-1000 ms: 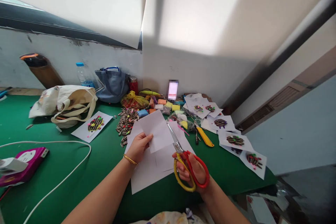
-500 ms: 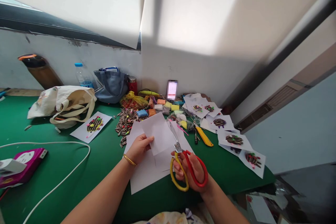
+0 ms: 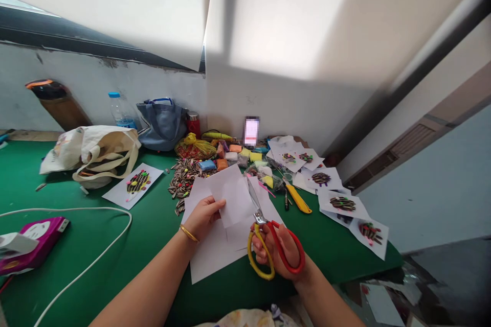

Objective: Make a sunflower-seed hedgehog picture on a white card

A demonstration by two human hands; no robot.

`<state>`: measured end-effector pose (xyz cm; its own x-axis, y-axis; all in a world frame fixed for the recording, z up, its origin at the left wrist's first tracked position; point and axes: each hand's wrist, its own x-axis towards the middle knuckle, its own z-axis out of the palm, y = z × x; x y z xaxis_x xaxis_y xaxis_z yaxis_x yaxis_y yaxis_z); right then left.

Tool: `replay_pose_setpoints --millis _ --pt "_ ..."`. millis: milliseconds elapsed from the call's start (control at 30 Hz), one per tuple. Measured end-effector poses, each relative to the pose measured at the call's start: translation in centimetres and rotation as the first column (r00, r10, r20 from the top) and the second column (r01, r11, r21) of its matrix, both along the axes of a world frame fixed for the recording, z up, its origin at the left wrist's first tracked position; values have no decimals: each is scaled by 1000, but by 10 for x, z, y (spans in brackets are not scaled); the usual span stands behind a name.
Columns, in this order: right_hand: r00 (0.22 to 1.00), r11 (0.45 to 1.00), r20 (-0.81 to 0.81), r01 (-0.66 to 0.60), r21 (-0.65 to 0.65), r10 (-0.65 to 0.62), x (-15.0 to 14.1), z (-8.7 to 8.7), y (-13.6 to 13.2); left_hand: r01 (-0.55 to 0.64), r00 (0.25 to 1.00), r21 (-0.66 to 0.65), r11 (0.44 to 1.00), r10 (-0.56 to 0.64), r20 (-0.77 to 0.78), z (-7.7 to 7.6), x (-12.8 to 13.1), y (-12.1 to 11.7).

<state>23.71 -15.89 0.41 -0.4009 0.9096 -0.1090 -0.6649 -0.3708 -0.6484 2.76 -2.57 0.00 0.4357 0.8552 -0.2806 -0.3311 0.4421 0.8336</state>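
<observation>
My left hand (image 3: 207,214), with a gold bangle at the wrist, pinches the lower left edge of a small white paper sheet (image 3: 235,196). My right hand (image 3: 282,248) grips a pair of scissors (image 3: 260,218) with one yellow and one red handle, fingers through the loops. The scissors' blades point up and left along the right edge of the held sheet; whether they touch it I cannot tell. Under both hands lies a larger white sheet of paper (image 3: 207,263) on the green table. A heap of striped sunflower seeds (image 3: 180,181) sits beyond my left hand.
Coloured clay packs (image 3: 221,164) and a yellow utility knife (image 3: 299,199) lie beyond my hands. Seed-decorated paper cards (image 3: 342,204) overlap at the right, and another decorated card (image 3: 134,186) lies left. A cloth bag (image 3: 111,138), a white cable (image 3: 95,260) and a magenta box (image 3: 34,240) are farther left.
Very little differs. The scissors have shifted slightly, with their handles a touch farther apart. The left hand and the paper stay almost in place.
</observation>
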Motion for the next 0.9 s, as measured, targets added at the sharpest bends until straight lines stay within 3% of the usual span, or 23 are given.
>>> replay_pose_setpoints --millis 133,367,900 --pt "1000 1000 1 -3 16 3 1 3 1 29 999 19 999 -30 14 -1 -1 1" --pt "999 1000 17 27 5 -27 1 2 0 -54 996 77 996 59 -71 -1 -1 4" --pt "995 995 16 100 28 -100 -11 9 4 46 993 91 995 -35 -109 -1 3 -3"
